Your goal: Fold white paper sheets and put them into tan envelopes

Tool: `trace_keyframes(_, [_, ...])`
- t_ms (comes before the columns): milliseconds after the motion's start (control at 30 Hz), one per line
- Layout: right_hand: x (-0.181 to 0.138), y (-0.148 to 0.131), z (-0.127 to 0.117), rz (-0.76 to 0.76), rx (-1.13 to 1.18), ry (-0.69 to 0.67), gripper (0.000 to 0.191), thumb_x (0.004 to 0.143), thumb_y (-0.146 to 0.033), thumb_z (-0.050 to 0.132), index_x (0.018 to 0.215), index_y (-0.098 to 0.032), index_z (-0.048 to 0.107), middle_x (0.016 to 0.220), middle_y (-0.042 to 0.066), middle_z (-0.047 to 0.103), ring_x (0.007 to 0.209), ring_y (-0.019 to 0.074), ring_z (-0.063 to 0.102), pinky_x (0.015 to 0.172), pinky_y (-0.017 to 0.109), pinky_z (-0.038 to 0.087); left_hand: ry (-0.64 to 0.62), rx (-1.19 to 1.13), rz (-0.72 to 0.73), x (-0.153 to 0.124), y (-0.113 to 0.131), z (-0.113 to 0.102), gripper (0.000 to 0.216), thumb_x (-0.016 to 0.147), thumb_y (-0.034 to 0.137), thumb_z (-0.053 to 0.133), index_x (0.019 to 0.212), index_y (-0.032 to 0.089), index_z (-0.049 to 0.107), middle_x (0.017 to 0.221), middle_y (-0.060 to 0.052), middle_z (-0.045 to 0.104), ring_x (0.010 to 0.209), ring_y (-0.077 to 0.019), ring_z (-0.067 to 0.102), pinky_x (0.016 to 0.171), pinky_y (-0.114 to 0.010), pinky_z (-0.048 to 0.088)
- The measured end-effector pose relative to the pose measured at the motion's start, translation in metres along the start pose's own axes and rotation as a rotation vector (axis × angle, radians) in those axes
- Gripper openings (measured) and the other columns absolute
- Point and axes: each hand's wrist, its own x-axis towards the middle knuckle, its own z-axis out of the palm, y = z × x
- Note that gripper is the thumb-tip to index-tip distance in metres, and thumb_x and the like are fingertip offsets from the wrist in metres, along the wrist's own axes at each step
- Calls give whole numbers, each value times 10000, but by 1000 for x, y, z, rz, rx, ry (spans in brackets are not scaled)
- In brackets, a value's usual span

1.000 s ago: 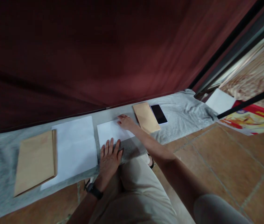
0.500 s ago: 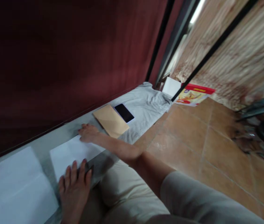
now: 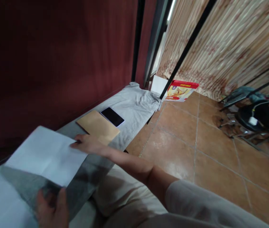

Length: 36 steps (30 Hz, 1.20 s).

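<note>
A folded sheet of white paper (image 3: 50, 153) is raised off the grey cloth (image 3: 136, 107), pinched at its right edge by my right hand (image 3: 86, 144). Below the sheet's near corner is my left hand (image 3: 52, 207), with thumb and fingers apart and nothing visible between them. Another white paper (image 3: 3, 202) lies flat at the lower left, cut off by the frame. Just beyond my right hand rests a tan envelope-like piece (image 3: 98, 126), and a phone (image 3: 112, 116) with a dark screen touches its far edge.
A dark red panel (image 3: 60, 63) rises along the far side of the cloth-covered ledge. Tiled floor (image 3: 172, 136) lies to the right. A black pole (image 3: 188, 47) slants down beside a red and yellow package (image 3: 180, 90). A black chair (image 3: 253, 117) stands at the right.
The folded sheet has come up off the cloth in my right hand. My left hand has left the sheet and moved down and left. The view has turned somewhat to the right.
</note>
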Motion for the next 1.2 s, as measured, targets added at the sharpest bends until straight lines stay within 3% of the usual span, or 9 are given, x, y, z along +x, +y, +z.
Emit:
trace_keyframes(100, [-30,16,15,131,158,24,164,952,-347,653,904,-193,683,772,-44,669,677,116,611,562,197,418,111,-512,-543,5,29,-1,753,887,524,558,1579,346,321,1365,-51,668,1168,-340,660,900,-525,592])
trace_keyframes(200, [-51,32,35,237,186,34,136,951,-264,630,864,-171,676,693,-33,608,626,115,575,544,202,388,134,-810,-707,13,45,-2,943,727,468,772,1562,270,381,1162,-83,738,989,-303,706,826,-449,617])
trace_keyframes(300, [-64,39,50,182,120,16,84,924,-217,639,968,-175,696,736,-17,639,678,142,607,614,219,453,139,-854,-727,14,43,-6,943,649,370,827,1509,240,464,1004,-66,742,800,-245,687,641,-367,607])
trace_keyframes(367, [-71,40,55,127,68,55,271,925,-203,621,1191,-168,656,838,14,683,771,177,646,706,252,512,130,-840,-724,12,38,-10,880,649,338,815,1470,233,516,961,-47,730,713,-197,660,579,-319,575])
trace_keyframes(533, [-93,49,55,6,18,82,476,918,-93,516,1379,-202,566,1211,95,667,1050,204,658,994,336,521,129,-880,-771,7,31,-15,777,606,356,838,1343,222,630,868,6,667,655,-132,621,607,-283,552])
trace_keyframes(800, [-130,73,53,-606,-171,-64,684,820,-103,609,1487,-210,503,1559,109,476,1447,249,427,1226,473,338,133,-1088,-798,-3,34,-14,819,509,401,913,1259,192,657,918,-5,662,718,-142,633,640,-291,566])
trace_keyframes(933, [-125,76,53,-628,-270,-90,548,903,-133,582,1441,-235,567,1522,74,535,1441,231,448,1245,478,304,35,-942,-744,-10,26,-16,735,623,438,851,1285,192,648,849,-8,673,692,-165,640,615,-305,561])
trace_keyframes(1033, [-121,79,52,-623,-306,-124,506,915,-131,581,1410,-237,601,1508,64,558,1423,229,474,1242,474,316,24,-485,-574,-15,19,-23,513,800,422,721,1262,203,678,803,-21,689,687,-193,648,656,-338,564])
trace_keyframes(1200, [-118,83,52,-628,-303,-132,498,905,-137,594,1390,-246,624,1515,57,554,1420,225,483,1242,472,319,82,-9,-20,7,28,-25,435,1008,414,458,1329,188,646,1305,-133,674,1200,-283,633,1027,-440,525])
